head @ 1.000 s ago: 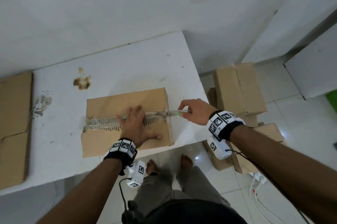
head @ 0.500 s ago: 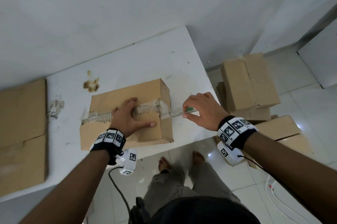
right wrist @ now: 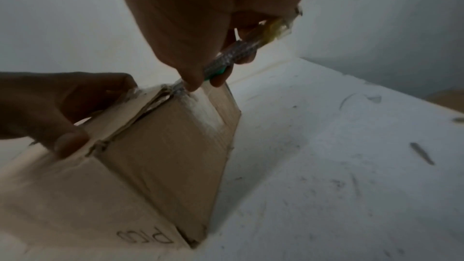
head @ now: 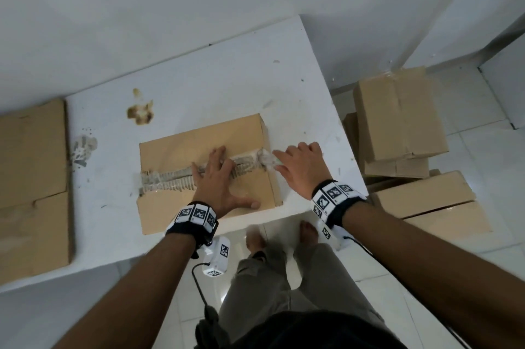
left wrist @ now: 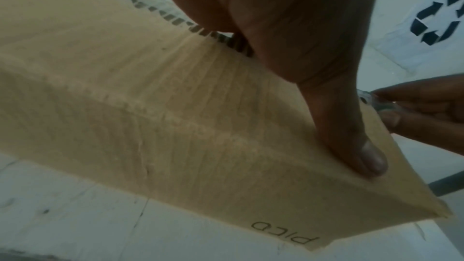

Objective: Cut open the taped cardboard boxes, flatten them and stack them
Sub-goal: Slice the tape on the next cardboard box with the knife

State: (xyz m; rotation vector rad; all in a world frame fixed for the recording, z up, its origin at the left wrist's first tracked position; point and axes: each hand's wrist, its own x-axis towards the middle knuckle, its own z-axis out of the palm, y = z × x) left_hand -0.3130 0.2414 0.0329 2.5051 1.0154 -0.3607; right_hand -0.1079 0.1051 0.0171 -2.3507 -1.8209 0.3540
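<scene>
The cardboard box [head: 204,175] lies on the white counter [head: 227,87] near its front edge, its top seam covered by wrinkled clear tape [head: 167,179]. The left hand [head: 218,181] rests flat on top of the box, fingers spread and straight across the seam, thumb [left wrist: 351,136] pressed down near the box's right edge. This grip is open; it only presses.

Just right of that hand, at the box's right end, the right hand [head: 298,169] pinches a slim cutter [right wrist: 233,57] with a clear and green body. This grip is closed around the cutter, whose tip meets the tape where the top seam reaches the side face. The seam gapes slightly there.

Beyond the left hand's side, a flattened sheet of cardboard [head: 31,186] lies on the counter's far left end. Beyond the right hand, closed boxes [head: 397,118] are piled on the tiled floor [head: 483,158] beside the counter.
</scene>
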